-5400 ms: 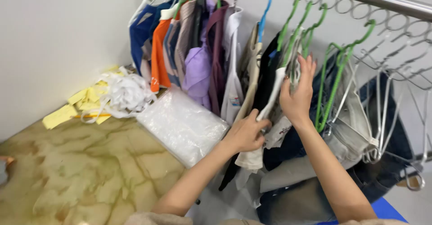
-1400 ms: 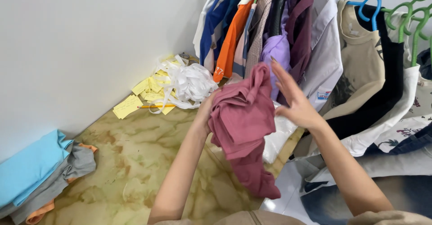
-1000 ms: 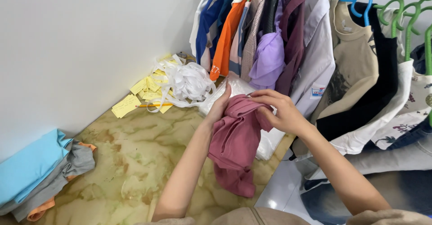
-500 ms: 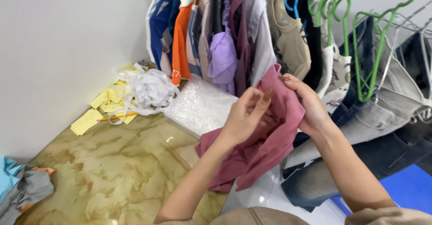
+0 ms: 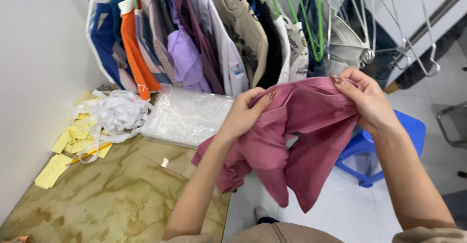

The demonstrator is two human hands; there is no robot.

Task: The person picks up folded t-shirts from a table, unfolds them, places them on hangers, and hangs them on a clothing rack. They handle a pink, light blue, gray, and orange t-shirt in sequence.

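Above the edge of the marble-patterned green and brown desk [image 5: 97,189], both hands hold up a dusty-pink soft cotton garment [image 5: 292,141]. The left hand [image 5: 245,114] has its grip closed on the upper edge of the cloth, with the thumb in front and the fingers folded behind. The right hand [image 5: 367,102] is also closed on the same upper edge, further to the right, and it pinches the fabric between thumb and fingers.

To do this step well, I think the two hands should keep the edge stretched evenly between them, so the cloth hangs flat and its seams can be found. It seems better to hold near the seams and not in the loose middle, because the soft fabric slips and bunches easily. The lower part should stay free of the blue plastic stool [image 5: 374,150], which stands just behind it.

The garment is a muted rose colour and looks thin and limp. It is crumpled, with many folds, and two loose parts hang down below the hands. I cannot tell if it is inside out.

Behind it, many clothes hang on green and metal wire hangers [image 5: 311,24]. On the desk lie a clear plastic bag [image 5: 187,116], a heap of white cloth strips [image 5: 116,114] and some yellow paper notes [image 5: 53,167].
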